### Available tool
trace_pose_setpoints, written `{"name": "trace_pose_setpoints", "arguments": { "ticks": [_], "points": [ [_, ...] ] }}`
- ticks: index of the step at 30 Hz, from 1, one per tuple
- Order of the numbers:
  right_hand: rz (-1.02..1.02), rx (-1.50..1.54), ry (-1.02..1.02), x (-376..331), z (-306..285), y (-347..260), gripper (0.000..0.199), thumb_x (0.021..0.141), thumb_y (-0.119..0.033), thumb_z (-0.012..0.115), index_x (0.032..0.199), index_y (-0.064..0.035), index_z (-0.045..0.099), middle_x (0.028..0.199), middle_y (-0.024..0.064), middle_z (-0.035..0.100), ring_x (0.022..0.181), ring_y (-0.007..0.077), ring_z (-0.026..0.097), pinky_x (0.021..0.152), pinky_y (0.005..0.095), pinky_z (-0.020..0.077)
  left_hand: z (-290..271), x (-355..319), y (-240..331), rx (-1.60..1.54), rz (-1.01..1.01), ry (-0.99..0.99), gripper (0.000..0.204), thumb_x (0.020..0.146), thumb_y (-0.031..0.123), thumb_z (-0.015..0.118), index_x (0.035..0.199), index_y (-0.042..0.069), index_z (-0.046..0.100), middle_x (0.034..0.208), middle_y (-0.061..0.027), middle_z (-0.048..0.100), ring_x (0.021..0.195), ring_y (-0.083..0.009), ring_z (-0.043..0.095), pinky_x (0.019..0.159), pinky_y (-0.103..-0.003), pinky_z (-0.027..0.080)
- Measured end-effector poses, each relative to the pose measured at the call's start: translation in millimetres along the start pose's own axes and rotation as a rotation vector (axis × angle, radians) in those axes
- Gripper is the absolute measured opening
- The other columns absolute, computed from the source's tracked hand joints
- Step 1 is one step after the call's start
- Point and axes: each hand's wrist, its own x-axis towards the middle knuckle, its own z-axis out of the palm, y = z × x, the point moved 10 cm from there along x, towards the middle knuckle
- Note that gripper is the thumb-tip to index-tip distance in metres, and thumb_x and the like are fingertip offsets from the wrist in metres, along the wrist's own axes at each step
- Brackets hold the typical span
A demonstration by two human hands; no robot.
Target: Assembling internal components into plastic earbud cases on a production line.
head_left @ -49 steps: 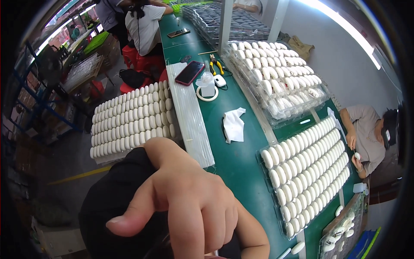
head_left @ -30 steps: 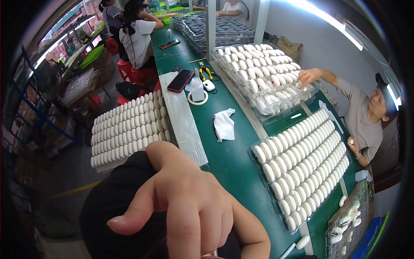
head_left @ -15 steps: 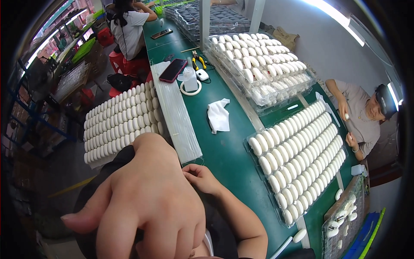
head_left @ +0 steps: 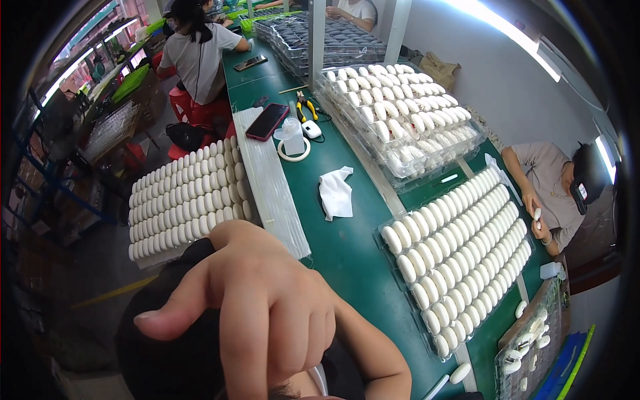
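My left hand (head_left: 273, 300) is raised very close to the view, back outward. Its thumb stands apart and the index finger stretches downward; the other fingers bend, their tips cut off or hidden. I see nothing held in it. Behind it, my right forearm (head_left: 370, 343) runs up from the lower edge, but the right hand is covered by the left. Beyond the hands, at the left, stands a tray of white oval pieces (head_left: 187, 200) in rows. A second clear tray of white oval pieces (head_left: 460, 260) lies on the green table (head_left: 350, 267) to the right.
A white cloth (head_left: 335, 193), a red-edged phone (head_left: 268, 122), a small translucent bottle (head_left: 292, 137) and yellow-black pliers (head_left: 305, 107) lie on the table. Stacked trays (head_left: 400, 123) stand behind. At the right a co-worker (head_left: 550, 193) handles a white piece; another person (head_left: 197, 60) sits at far left.
My left hand has shifted slightly right and turned a little. My right hand, seen before beside it, is now hidden behind it. The co-worker at the right has lowered their head.
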Motion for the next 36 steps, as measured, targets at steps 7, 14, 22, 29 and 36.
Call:
{"name": "trace_pose_setpoints", "arguments": {
  "ticks": [7,14,22,29,36],
  "points": [
    [-0.074,-0.056,-0.036,9.4,10.7,-1.6,0.017,0.094,-0.014,0.055,0.102,-0.0003,0.062,0.087,0.0012,0.064,0.078,0.0065,0.057,0.072,0.0231,0.0482,-0.6,-1.0,-6.2,-0.183,-0.085,0.043,0.061,0.084,0.050,0.063,0.113,-0.003,0.062,0.056,-0.0087,0.053,0.039,-0.0123,0.049,0.034,-0.020,0.024],
    [-0.062,-0.065,-0.041,7.7,8.8,-1.7,0.016,0.092,-0.012,0.057,0.102,-0.0005,0.062,0.091,0.0013,0.064,0.082,0.0068,0.056,0.075,0.0236,0.0477,-2.7,-9.3,1.1,0.054,-0.009,0.114,0.068,0.092,0.060,0.037,0.114,-0.001,0.058,0.071,-0.0089,0.051,0.051,-0.0182,0.047,0.044,-0.030,0.033],
    [-0.021,-0.033,-0.092,6.5,12.7,5.6,0.020,0.088,-0.011,0.061,0.105,-0.0011,0.061,0.095,0.0020,0.064,0.088,0.0083,0.055,0.078,0.0257,0.0474,1.5,-13.9,16.0,0.077,0.050,0.092,0.071,0.089,0.063,0.043,0.110,-0.003,0.060,0.070,-0.0087,0.053,0.052,-0.0181,0.050,0.045,-0.030,0.035],
    [-0.165,-0.138,-0.021,8.2,1.8,9.2,0.013,0.092,-0.008,0.057,0.099,0.0005,0.063,0.091,0.0038,0.066,0.076,0.0074,0.056,0.071,0.0209,0.0457,-42.1,-78.8,36.8,0.312,-0.186,0.468,0.070,0.082,0.057,0.062,0.098,-0.011,0.061,0.072,-0.0091,0.060,0.057,-0.0184,0.057,0.050,-0.029,0.044],
    [-0.004,0.000,0.005,3.2,16.0,-3.9,0.016,0.093,-0.009,0.056,0.103,0.0025,0.062,0.092,0.0061,0.066,0.078,0.0105,0.061,0.070,0.0226,0.0489,-105.4,-365.0,308.4,1.375,-0.220,1.974,0.026,0.085,0.010,0.060,0.110,0.002,0.060,0.075,-0.0065,0.062,0.058,-0.0104,0.056,0.052,-0.021,0.046]
  ]
}}
